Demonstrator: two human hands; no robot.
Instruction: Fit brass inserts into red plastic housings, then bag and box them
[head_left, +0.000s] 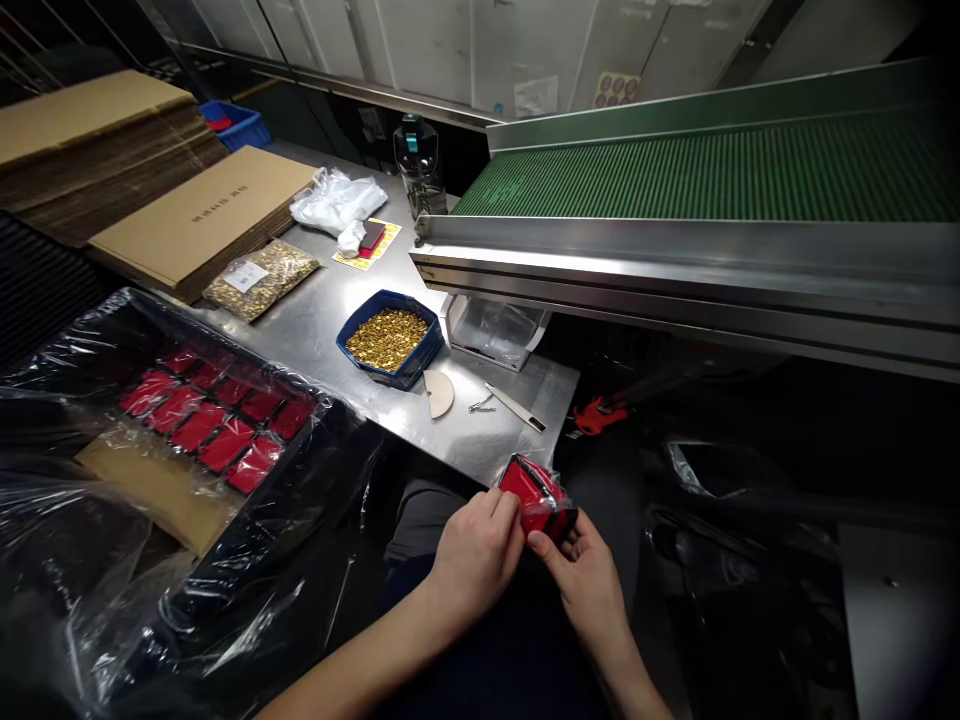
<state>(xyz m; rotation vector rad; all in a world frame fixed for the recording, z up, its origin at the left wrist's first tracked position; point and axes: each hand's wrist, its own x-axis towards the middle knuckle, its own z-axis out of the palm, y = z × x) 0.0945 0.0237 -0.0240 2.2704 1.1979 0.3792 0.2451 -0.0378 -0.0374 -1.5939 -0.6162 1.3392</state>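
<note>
By table (315,345), L hand (480,540) + R hand (589,570) curl round pkt (533,492)

Blue tray (421,362) on metal table (319,338)

One held red piece (534,500), two blue bins (417,368), one bottle (418,165)

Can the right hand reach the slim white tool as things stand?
Probably not while occupied: the right hand holds a red, film-wrapped item. Otherwise, nothing covers the slim white tool on the silvery metal table.
</note>
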